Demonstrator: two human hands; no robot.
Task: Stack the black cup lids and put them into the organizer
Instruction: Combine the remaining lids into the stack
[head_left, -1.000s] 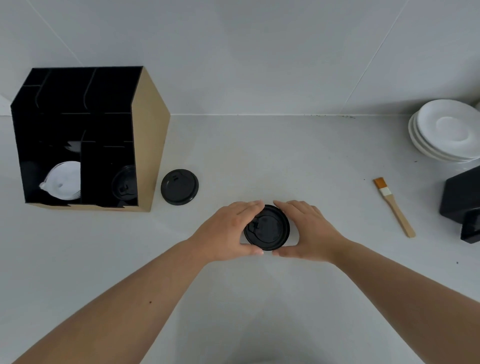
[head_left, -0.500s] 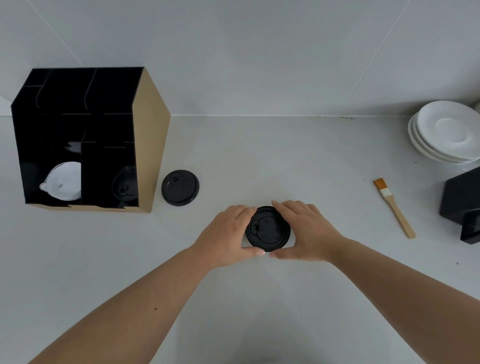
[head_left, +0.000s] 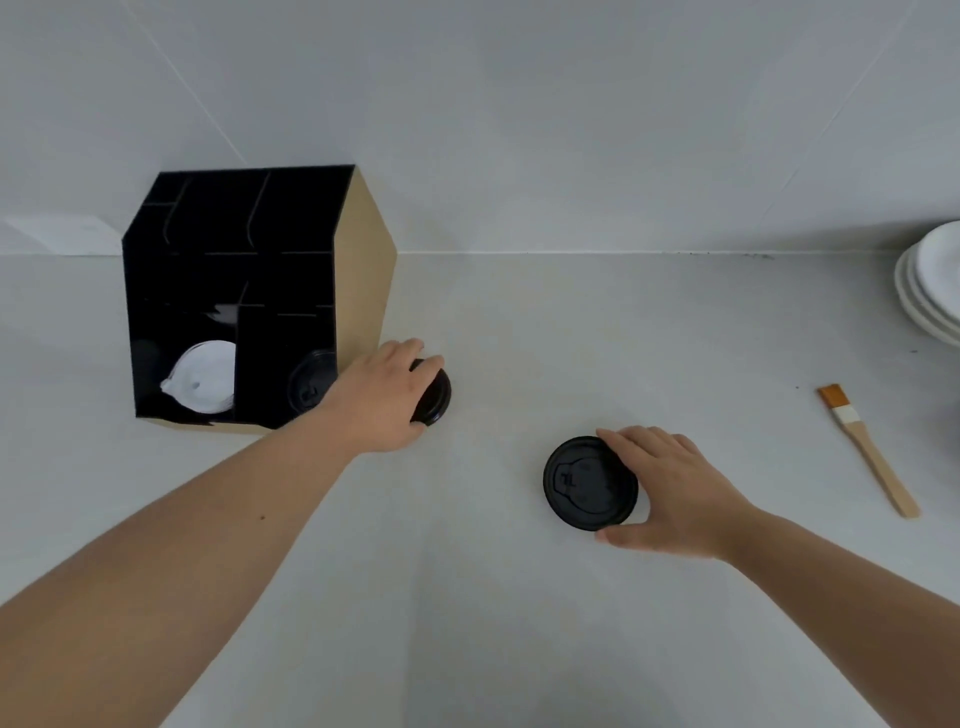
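Note:
A black cup lid stack (head_left: 584, 483) lies flat on the white counter at centre right, and my right hand (head_left: 670, 491) grips its right edge with thumb and fingers. My left hand (head_left: 382, 400) covers a second black lid (head_left: 435, 397) that lies beside the organizer's right wall; only the lid's right rim shows past my fingers. The organizer (head_left: 358, 280) is a black box with a tan side, standing at the left. Another black lid (head_left: 309, 387) leans in its lower right slot and white lids (head_left: 205, 384) fill the lower left slot.
A wooden pastry brush (head_left: 867, 449) lies on the counter at the right. A stack of white saucers (head_left: 930, 286) sits at the far right edge. The white wall rises behind the counter.
My left hand left the central lid stack and moved left onto the lone lid by the organizer. My right hand stays on the stack. The camera view shifted left.

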